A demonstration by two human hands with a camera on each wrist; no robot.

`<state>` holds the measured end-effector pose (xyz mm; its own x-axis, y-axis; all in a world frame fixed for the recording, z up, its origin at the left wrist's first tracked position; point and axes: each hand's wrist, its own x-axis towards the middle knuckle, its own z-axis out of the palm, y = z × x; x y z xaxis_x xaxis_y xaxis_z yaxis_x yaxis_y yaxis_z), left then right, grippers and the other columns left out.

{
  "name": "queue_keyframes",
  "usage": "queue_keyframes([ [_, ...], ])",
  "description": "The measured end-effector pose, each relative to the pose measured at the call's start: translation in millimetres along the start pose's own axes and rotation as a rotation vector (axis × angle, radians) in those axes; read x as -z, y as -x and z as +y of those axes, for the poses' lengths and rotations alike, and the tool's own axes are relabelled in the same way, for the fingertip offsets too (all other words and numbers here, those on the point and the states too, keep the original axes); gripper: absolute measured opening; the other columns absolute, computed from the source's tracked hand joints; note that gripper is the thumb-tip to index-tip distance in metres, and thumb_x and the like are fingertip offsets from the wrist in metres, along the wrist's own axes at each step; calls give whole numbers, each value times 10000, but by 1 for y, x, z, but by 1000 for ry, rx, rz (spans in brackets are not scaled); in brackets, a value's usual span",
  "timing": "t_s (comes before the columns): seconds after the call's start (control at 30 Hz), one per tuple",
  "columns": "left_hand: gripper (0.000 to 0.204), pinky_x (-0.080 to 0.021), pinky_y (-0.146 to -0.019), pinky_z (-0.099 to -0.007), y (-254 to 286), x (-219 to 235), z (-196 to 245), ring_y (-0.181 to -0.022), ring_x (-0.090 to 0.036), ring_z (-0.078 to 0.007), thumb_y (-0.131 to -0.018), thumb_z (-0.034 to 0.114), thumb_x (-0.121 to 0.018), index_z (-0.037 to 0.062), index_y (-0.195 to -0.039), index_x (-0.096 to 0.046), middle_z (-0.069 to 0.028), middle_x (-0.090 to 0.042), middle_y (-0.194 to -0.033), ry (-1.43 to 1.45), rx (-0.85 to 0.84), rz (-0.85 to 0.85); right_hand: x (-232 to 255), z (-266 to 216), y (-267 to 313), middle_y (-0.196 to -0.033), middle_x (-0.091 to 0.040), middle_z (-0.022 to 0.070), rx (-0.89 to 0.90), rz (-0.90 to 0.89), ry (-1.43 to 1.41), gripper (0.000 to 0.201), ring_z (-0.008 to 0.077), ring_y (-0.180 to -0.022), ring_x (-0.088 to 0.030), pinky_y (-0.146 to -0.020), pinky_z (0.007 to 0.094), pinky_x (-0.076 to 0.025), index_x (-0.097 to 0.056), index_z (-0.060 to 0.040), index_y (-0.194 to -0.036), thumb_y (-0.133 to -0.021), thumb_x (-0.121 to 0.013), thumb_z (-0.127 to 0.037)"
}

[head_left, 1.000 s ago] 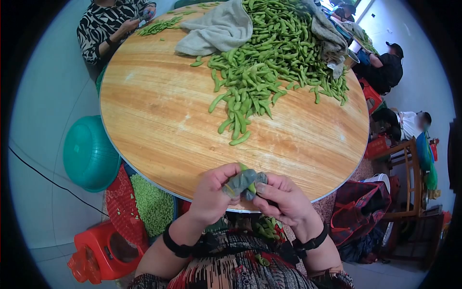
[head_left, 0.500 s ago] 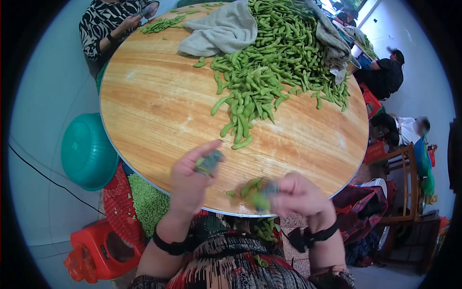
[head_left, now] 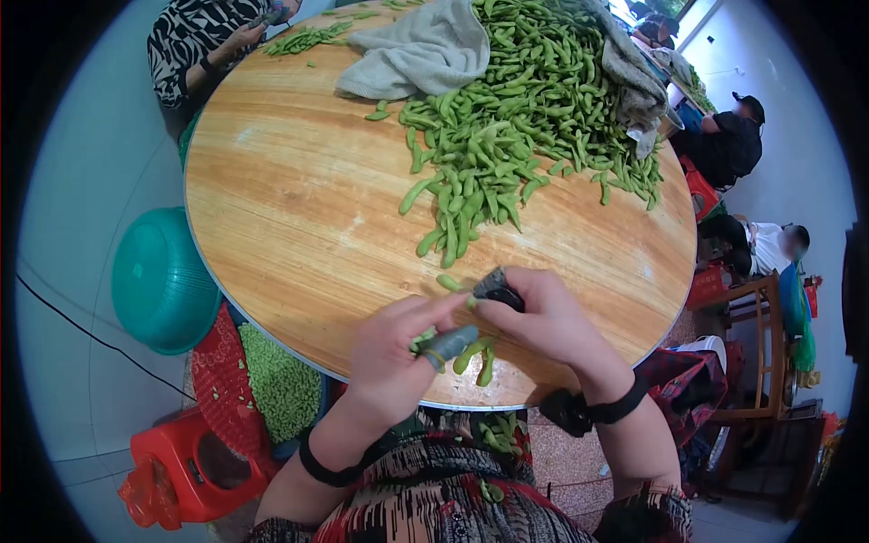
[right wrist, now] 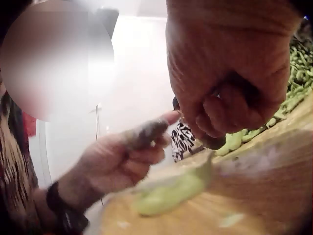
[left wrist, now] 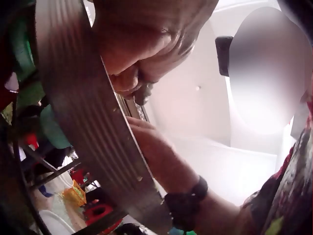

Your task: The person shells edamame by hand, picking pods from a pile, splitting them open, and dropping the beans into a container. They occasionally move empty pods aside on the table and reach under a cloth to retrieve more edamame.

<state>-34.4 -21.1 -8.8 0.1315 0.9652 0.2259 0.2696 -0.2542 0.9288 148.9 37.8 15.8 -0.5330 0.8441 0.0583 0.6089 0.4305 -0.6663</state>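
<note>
My left hand (head_left: 391, 353) is over the table's near edge, index finger stretched toward the right hand and other fingers curled. Green edamame beans (head_left: 421, 338) show in its curl. Its thumb has a grey-green wrapping with a yellow band. My right hand (head_left: 541, 312), a dark wrapping on its index finger, pinches at a green edamame pod tip by the left index fingertip. Another pod (head_left: 450, 282) lies just beyond. Two pods (head_left: 486, 362) lie on the wood below the hands. In the right wrist view the right fingers (right wrist: 217, 115) are curled, close over a blurred pod (right wrist: 171, 196).
A large heap of edamame pods (head_left: 543, 81) covers the far side of the round wooden table (head_left: 281, 199), with grey cloths (head_left: 416, 50) around it. Shelled beans (head_left: 281, 380) fill a container at lower left, near a green basin (head_left: 163, 281) and red stool (head_left: 195, 471). Another person (head_left: 195, 45) sits at far left.
From working together at the table edge, my hands parted, the right going low over the wood. Now they are close again farther forward, and two pods lie on the wood beneath them.
</note>
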Motion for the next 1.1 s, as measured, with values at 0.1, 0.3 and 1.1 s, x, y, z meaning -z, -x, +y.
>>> queue_keyframes([
  [0.1, 398, -439, -650, -239, -1, -6, 8, -684, -520, -108, -724, 16, -691, 61, -1110, -606, 11, -541, -739, -17, -74, -62, 8, -17, 17, -566, -509, 7, -376, -168, -754, 160, 98, -498, -470, -472, 249, -371, -575, -8, -835, -845, -589, -167],
  [0.3, 244, -348, -466, -172, -1, -15, -3, -607, -495, -59, -793, 5, -610, 61, -1030, -626, -22, -588, -754, 1033, 451, 10, 0, -27, 40, -631, -475, -41, -353, 77, -796, 187, 18, -547, -400, -465, 184, -305, -567, -25, -865, -908, -520, -201],
  [1.1, 192, -413, -563, -168, -5, -18, 3, -670, -530, -58, -807, 53, -601, 4, -990, -574, 1, -559, -806, 1099, 449, -134, -8, -23, 54, -654, -485, -1, -500, -198, -1459, 178, 35, -477, -367, -406, 161, -274, -543, -15, -916, -934, -452, -167],
])
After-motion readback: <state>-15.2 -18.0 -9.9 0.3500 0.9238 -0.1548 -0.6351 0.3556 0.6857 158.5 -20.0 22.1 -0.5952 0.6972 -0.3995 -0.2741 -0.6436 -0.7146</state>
